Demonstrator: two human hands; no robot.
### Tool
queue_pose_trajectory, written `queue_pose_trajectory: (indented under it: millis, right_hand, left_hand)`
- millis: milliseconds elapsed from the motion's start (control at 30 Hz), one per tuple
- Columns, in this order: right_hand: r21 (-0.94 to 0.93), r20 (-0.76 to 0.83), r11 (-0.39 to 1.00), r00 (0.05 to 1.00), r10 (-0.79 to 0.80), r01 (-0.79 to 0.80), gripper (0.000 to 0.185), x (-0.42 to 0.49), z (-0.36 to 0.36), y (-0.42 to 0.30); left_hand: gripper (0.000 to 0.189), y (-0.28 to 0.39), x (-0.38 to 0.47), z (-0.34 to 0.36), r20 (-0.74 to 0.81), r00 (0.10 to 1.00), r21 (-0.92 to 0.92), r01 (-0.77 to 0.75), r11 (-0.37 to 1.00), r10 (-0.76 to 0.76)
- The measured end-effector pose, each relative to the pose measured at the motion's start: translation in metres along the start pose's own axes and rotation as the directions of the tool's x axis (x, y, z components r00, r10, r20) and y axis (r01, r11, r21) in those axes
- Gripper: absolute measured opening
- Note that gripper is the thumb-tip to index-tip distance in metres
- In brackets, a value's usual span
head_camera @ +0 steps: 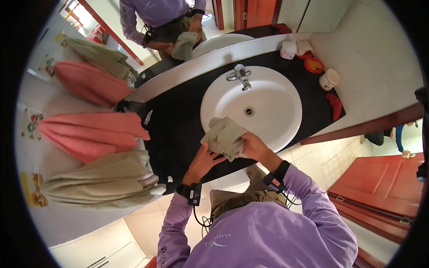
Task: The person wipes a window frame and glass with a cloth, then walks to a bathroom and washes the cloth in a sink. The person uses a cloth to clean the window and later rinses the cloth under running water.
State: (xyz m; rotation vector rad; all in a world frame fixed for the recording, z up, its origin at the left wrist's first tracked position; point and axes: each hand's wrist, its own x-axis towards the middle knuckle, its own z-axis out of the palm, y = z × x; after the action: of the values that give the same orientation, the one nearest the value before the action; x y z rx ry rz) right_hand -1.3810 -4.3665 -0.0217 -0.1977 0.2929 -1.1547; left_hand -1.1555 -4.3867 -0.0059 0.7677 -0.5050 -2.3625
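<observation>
A grey-green cloth (224, 136), folded and crumpled, is held up over the near left rim of a white oval washbasin (268, 124). My right hand (256, 146) grips its right side, with the fingers partly hidden behind the fabric. At its lower left edge is my left hand (202, 163), the thumb against the cloth and the other fingers spread beneath it. A chrome faucet (240, 76) stands at the back of the basin, with no water seen running. The drain (249, 111) is uncovered.
Pink (97, 134) and beige towels (104, 182) hang on the left wall. On the black countertop (171, 134), a white bottle (288, 50), a red soap dish (313, 65), a white tub (329, 79) and a red cloth (334, 106) line the right end. A mirror (221, 16) rises behind.
</observation>
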Motion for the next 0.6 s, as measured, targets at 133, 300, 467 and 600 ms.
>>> queue_pose_trajectory:
  millis: [133, 300, 467, 600]
  right_hand:
    - [-0.165, -0.254, 0.965, 0.954, 0.160, -0.205, 0.046, 0.002, -0.023, -0.038]
    - [-0.819, -0.343, 0.413, 0.917, 0.205, -0.399, 0.055, 0.006, -0.083, -0.111]
    - [-0.838, -0.288, -0.491, 0.957, 0.028, -0.238, 0.063, 0.037, -0.159, -0.134]
    - [-0.663, -0.295, -0.738, 0.951, 0.097, -0.130, 0.064, 0.066, -0.191, -0.114]
  left_hand:
    - [0.056, -0.013, 0.043, 0.020, -0.027, 0.999, 0.063, -0.016, 0.998, 0.018]
    - [0.052, -0.022, 0.084, 0.029, -0.161, 0.977, 0.005, -0.138, 0.990, 0.137]
    - [0.050, -0.010, 0.096, 0.025, -0.309, 0.925, 0.042, -0.220, 0.975, 0.222]
    - [0.049, 0.000, 0.105, 0.027, -0.362, 0.902, 0.051, -0.231, 0.972, 0.233]
